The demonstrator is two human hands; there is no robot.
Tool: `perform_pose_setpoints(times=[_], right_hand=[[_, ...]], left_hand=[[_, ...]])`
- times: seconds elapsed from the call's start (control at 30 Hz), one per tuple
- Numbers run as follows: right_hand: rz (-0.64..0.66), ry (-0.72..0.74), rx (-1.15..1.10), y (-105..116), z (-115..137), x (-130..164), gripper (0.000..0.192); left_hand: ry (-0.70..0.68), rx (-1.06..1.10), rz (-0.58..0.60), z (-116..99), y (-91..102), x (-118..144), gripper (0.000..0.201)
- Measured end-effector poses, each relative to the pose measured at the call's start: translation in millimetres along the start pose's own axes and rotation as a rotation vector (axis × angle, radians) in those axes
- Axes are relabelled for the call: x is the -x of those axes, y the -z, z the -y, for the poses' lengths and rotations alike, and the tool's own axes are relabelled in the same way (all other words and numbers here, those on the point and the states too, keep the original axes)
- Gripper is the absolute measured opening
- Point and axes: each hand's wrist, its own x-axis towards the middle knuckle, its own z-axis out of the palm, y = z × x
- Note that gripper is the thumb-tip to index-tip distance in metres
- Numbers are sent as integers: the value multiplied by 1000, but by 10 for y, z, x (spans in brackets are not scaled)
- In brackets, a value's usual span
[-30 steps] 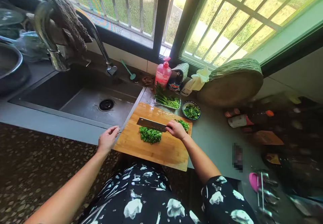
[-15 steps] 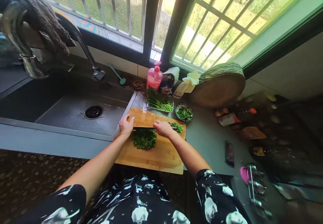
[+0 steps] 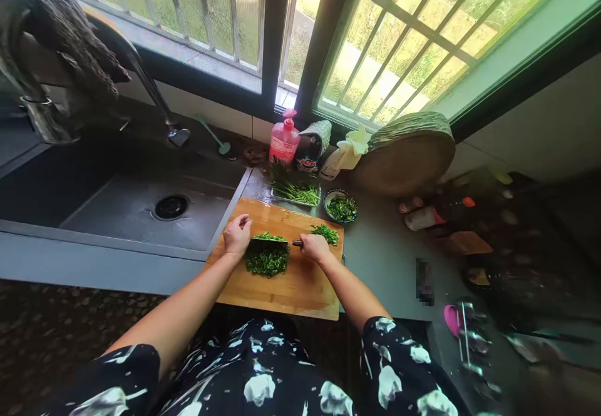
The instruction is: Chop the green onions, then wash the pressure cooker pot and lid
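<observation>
Chopped greens (image 3: 267, 261) are lying in a dark heap near the middle of the wooden cutting board (image 3: 300, 291), and we are working the cleaver (image 3: 267, 244) straight down into them. Our right hand (image 3: 313, 247) is wrapping closed around the cleaver's handle, just right of the heap. Our left hand (image 3: 237, 234) is sitting at the far end of the blade, fingers curled and pressing down on its spine near the board's left edge. A few shreds are clinging along the top of the blade.

A smaller pile of greens (image 3: 325, 233) is resting near the board's far right corner, apart from the main heap. The board itself is lying on the grey counter (image 3: 389, 259), its left edge running along the rim of the steel sink (image 3: 117, 206).

Beyond the board's far edge, a clear tray of uncut green stalks (image 3: 295, 192) is sitting beside a small bowl (image 3: 341, 206) that is holding more chopped greens. Behind those, against the window ledge, a pink soap bottle (image 3: 283, 142) is standing upright, and a round wooden block (image 3: 406, 156) is leaning further to the right. The counter's right end is showing only blurred bottles and utensils, too smeared for us to name.
</observation>
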Motion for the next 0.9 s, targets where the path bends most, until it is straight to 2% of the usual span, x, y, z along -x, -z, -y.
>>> perform_pose_setpoints(times=[0.13,0.23,0.47,0.67,0.83,0.9], right_hand=[[-24,48,12,229,-48,-18,25],[-55,62,19,356,-77,-67,25],[-42,-86,-19,16,-7,-35,26],[-56,-27,-40,136,19,-41,24],[-63,-108,-68,-82,105,64,25],[-64,-117,-71,-99,111,90,25]], left_hand=[[44,14,9,-104,46,-147,29],[58,42,-4,-106,30,-270,30],[53,35,18,-57,-84,-161,31],[71,70,79,-95,-10,-280,32],[53,101,80,48,-18,-158,33],[42,136,94,46,-21,-154,31]])
